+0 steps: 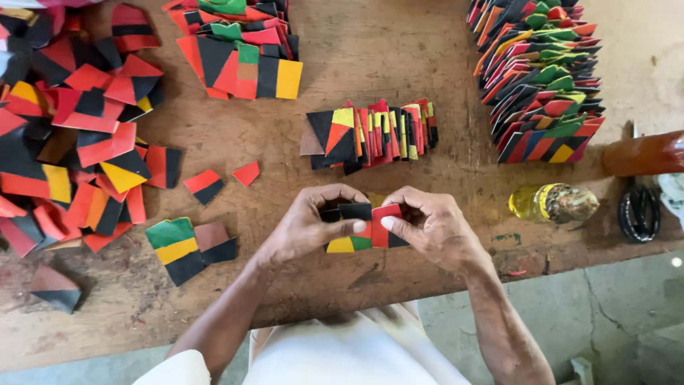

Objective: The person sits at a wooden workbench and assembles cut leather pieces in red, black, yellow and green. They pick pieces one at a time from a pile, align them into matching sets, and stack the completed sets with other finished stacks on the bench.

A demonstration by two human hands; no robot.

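Observation:
My left hand [310, 222] and my right hand [431, 224] meet over the front middle of a worn wooden table [399, 57]. Together they pinch a small patchwork piece [362, 227] of black, red, yellow and green squares. The left thumb and fingers grip its black left part. My right thumb presses on its red right part. Just behind the hands lies a fanned row of similar coloured pieces [370, 134].
A heap of red, black and yellow pieces [71, 135] covers the left side. More piles sit at the back middle [239, 46] and back right [545, 78]. A small yellowish bottle [552, 202] lies at the right, beside a black coil [639, 212]. Loose pieces [187, 246] lie front left.

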